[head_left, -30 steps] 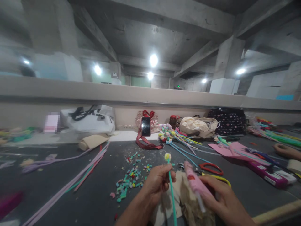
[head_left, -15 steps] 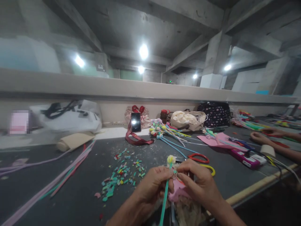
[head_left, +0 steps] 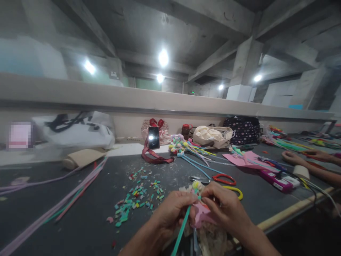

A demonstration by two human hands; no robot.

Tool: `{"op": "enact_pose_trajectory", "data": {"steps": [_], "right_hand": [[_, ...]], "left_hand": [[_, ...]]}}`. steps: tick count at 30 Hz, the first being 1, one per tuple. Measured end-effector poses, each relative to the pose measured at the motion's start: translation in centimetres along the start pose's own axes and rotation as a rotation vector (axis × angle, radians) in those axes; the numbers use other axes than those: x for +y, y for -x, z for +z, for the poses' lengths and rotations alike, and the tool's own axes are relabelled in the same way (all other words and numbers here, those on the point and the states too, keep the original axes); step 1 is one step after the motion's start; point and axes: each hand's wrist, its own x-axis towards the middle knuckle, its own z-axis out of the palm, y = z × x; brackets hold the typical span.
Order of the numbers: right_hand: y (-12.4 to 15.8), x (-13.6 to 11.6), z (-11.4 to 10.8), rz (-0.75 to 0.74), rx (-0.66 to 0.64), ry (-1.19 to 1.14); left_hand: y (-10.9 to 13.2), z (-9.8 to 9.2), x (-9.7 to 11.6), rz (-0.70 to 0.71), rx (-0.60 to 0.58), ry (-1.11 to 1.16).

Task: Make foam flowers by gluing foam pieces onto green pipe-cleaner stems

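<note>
My left hand (head_left: 176,209) pinches a green pipe-cleaner stem (head_left: 182,227) whose lower end hangs toward the bottom edge. At its top is a small yellow and pale flower-like piece (head_left: 196,185). Fingertips of my right hand (head_left: 226,206) are closed at the same piece, just right of the left fingertips, where a bit of green shows between them. Beneath both hands lies pink material (head_left: 201,215) over crumpled beige cloth (head_left: 213,238). Scissors with red handles (head_left: 225,179) and yellow handles (head_left: 236,192) rest behind the right hand.
Small coloured clippings (head_left: 135,199) litter the dark table (head_left: 87,227). Long pipe cleaners (head_left: 61,197) lie left. A phone (head_left: 153,138), a bunch of coloured stems (head_left: 183,145) and bags (head_left: 213,136) stand behind. At right are a purple box (head_left: 275,180) and another person's hands (head_left: 295,158).
The flower-like piece has dipped and tilted right between my fingers, and the stem's lower end has swung left. The other person's hands have shifted slightly.
</note>
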Motion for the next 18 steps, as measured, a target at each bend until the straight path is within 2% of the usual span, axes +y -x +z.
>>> {"op": "enact_pose_trajectory", "data": {"steps": [7, 12, 18], "right_hand": [[-0.9, 0.5, -2.3, -0.094, -0.046, 0.074], [-1.8, 0.5, -2.5, -0.181, -0.162, 0.129], [-2.0, 0.5, -2.5, -0.217, -0.211, 0.199]], "left_hand": [[-0.1, 0.3, -0.4, -0.039, -0.008, -0.112], [0.0, 0.5, 0.2, -0.067, 0.019, -0.219], [0.3, 0.5, 0.5, -0.071, 0.000, -0.301]]}}
